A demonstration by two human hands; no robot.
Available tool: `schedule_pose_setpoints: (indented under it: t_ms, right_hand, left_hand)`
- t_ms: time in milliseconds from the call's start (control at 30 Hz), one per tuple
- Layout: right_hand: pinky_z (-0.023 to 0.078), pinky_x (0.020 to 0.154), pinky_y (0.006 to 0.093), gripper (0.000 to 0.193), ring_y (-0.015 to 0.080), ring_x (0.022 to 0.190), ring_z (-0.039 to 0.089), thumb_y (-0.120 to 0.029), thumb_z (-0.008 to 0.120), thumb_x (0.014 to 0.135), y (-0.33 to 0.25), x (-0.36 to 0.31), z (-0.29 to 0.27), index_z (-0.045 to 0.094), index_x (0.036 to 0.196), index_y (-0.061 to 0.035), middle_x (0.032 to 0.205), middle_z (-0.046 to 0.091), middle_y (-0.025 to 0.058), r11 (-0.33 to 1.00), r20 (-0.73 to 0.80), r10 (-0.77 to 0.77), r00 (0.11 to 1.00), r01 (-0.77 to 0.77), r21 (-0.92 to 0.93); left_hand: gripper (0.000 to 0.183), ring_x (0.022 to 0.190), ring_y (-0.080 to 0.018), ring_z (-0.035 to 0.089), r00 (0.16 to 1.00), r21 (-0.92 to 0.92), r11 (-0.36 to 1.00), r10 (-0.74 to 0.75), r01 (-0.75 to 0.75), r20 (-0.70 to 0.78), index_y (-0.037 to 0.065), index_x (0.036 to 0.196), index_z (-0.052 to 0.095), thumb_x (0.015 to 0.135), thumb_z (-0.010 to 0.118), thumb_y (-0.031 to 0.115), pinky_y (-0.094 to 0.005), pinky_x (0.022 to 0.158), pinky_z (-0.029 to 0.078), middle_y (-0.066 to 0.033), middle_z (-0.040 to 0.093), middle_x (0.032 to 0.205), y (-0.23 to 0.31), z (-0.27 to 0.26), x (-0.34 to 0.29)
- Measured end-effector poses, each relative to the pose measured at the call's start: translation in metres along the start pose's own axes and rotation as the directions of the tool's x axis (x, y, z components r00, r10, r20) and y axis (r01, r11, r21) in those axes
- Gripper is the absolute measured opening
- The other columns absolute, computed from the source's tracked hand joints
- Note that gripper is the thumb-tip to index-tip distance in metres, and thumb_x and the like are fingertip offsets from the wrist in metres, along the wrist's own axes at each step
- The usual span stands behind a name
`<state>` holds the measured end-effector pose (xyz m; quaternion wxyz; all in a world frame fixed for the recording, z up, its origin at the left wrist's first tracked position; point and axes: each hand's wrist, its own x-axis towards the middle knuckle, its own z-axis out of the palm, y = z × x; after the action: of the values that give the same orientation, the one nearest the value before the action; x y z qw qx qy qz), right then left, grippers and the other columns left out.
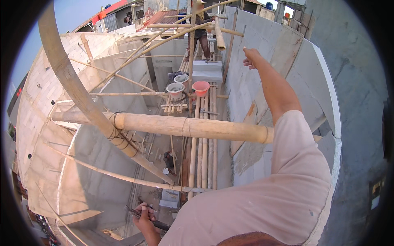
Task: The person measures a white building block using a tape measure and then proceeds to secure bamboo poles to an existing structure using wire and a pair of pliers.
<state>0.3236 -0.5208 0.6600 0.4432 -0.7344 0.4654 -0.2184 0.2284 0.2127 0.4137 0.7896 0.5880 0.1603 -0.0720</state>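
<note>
Head view: right hand [253, 59], fingers partly apart, is nearer the bamboo pole [220, 36] to its left, steep at upper centre; left hand [144, 220] clamps fingers on a dark tool [161, 225].

Ahead of me on the scaffold, I see a salmon-pink bucket [201, 94] just to the right of two white buckets [175, 96], the nearer of which holds greyish stuff. Beyond the pink one is a stack of white blocks [207, 76], and past it a co-worker [202, 36] stands upright. Far below me, I make out another person [169, 161], partly hidden by the poles, and near the ground a pale block [169, 199]. To my left curves a long wall of light blockwork [35, 102]; to my right stands a grey wall [357, 94]. In the distance I see a red-brown tiled roof [165, 17] and blue sky [25, 45].
</note>
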Motion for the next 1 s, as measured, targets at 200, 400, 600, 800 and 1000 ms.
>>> schedule_pose_setpoints:
  t_ms: [200, 400, 600, 800, 1000]
  right_hand:
    - [0.038, 0.105, 0.0593, 0.092, 0.04, 0.117, 0.062, -0.072, 0.043, 0.093, 0.004, 0.042, -0.013, 0.036, 0.15, 0.0006, 0.139, 0.054, 0.0295, 0.998, 0.071, 0.057, 0.996, -0.055, -0.037]
    - [0.035, 0.108, 0.065, 0.112, 0.0504, 0.133, 0.047, -0.081, 0.049, 0.083, -0.002, 0.068, -0.022, 0.023, 0.155, 0.0013, 0.149, 0.038, 0.0355, 0.991, 0.133, 0.08, 0.988, -0.064, -0.12]
    - [0.045, 0.098, 0.0655, 0.116, 0.0514, 0.131, 0.048, -0.075, 0.065, 0.077, 0.009, 0.047, 0.012, 0.018, 0.159, -0.0071, 0.15, 0.032, 0.0388, 0.973, 0.286, 0.142, 0.948, -0.081, -0.214]
    - [0.048, 0.093, 0.0644, 0.079, 0.0384, 0.111, 0.064, -0.06, 0.077, 0.078, 0.014, 0.033, 0.048, 0.056, 0.134, -0.0087, 0.127, 0.061, 0.0213, 0.99, 0.407, 0.12, 0.906, -0.138, 0.017]
    - [0.057, 0.077, 0.0591, 0.052, 0.0336, 0.094, 0.069, -0.035, 0.08, 0.08, 0.012, 0.036, 0.091, 0.062, 0.119, -0.0064, 0.107, 0.067, 0.0166, 0.989, 0.331, 0.087, 0.94, -0.12, 0.08]
  left_hand:
    - [0.013, 0.044, -0.0096, 0.04, 1.0, 0.068, 0.998, 0.002, -0.003, 0.007, 0.002, 0.105, 0.061, 0.095, 0.06, 0.009, -0.0245, 0.042, 0.033, -0.0069, 0.058, 0.068, 0.003, 0.028, -0.002]
    - [0.013, 0.046, -0.0088, 0.043, 1.0, 0.072, 0.997, 0.028, -0.028, 0.003, 0.0, 0.103, 0.063, 0.094, 0.062, 0.01, -0.0233, 0.044, 0.033, -0.0063, 0.059, 0.068, 0.013, 0.063, -0.008]
    - [0.014, 0.046, -0.0087, 0.042, 1.0, 0.027, 1.0, 0.016, -0.015, -0.018, 0.0, 0.102, 0.063, 0.093, 0.064, 0.011, -0.0226, 0.044, 0.032, -0.006, 0.058, 0.068, 0.013, 0.085, -0.007]
    - [0.013, 0.046, -0.009, 0.043, 1.0, 0.023, 1.0, -0.012, 0.011, 0.02, -0.001, 0.101, 0.063, 0.093, 0.063, 0.009, -0.0226, 0.043, 0.032, -0.0066, 0.058, 0.068, 0.006, 0.094, 0.006]
    - [0.013, 0.046, -0.009, 0.043, 0.995, 0.082, 0.997, -0.018, 0.01, 0.094, -0.001, 0.101, 0.063, 0.094, 0.062, 0.009, -0.0221, 0.044, 0.032, -0.0071, 0.059, 0.068, 0.006, 0.081, 0.026]
